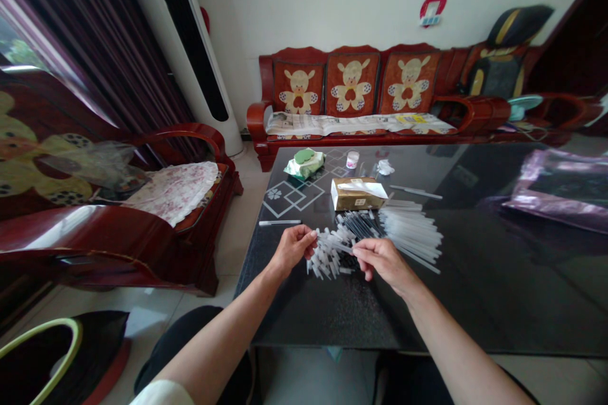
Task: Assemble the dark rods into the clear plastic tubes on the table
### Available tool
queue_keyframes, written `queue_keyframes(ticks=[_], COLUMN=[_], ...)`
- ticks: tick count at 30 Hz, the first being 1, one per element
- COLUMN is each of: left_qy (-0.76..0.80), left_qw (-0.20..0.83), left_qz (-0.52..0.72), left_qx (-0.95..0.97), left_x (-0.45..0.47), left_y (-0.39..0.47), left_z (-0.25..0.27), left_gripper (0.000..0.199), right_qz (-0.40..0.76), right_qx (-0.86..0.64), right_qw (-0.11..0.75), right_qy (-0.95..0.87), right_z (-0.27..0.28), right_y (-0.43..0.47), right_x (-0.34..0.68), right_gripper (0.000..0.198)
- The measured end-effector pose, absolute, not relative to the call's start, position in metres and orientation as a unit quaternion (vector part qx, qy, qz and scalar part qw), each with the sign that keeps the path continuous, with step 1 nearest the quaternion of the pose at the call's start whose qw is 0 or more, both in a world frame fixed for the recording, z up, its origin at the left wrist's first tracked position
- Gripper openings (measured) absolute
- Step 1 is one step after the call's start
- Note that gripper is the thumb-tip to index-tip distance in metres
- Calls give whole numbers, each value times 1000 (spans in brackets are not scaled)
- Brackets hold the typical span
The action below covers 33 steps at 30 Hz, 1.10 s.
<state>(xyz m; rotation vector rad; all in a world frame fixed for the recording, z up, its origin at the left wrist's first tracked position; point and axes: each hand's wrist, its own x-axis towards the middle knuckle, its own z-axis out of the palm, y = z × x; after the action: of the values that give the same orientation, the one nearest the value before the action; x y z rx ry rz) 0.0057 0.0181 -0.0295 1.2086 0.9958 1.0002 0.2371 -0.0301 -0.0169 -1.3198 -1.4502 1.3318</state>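
Note:
My left hand (295, 248) is closed in a pinch at the left edge of a heap of whitish pen caps (327, 259); what lies between its fingertips is too small to make out. Across the heap, my right hand (381, 261) pinches a short translucent pen part (342, 247), which points toward my left hand. Thin black pen refills (360, 224) lie just behind the heap. To their right, many clear pen barrels (412, 231) are spread like a fan on the dark glossy table (475, 291).
A tissue box (360, 195) stands behind the refills. One pen (280, 223) lies left of the heap, other pens (416, 192) behind the barrels. Farther back are a wipes pack (304, 166), a small jar (352, 160) and crumpled tissue (385, 168). Purple plastic packaging (560, 190) lies right.

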Motion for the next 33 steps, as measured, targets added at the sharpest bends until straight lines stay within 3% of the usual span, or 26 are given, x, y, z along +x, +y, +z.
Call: queue_keyframes(ticks=[20, 33], left_qy=[433, 438], left_qw=[607, 604], left_qz=[420, 417], left_qx=[518, 518], left_x=[1, 2], left_y=[20, 21], left_z=[-29, -30], left_gripper=[39, 40], right_qz=[568, 549], right_qx=[-501, -517], right_qw=[388, 391], right_qy=[-525, -527], right_z=[-16, -20], right_y=[-30, -29], right_x=[235, 237], right_gripper=[39, 29])
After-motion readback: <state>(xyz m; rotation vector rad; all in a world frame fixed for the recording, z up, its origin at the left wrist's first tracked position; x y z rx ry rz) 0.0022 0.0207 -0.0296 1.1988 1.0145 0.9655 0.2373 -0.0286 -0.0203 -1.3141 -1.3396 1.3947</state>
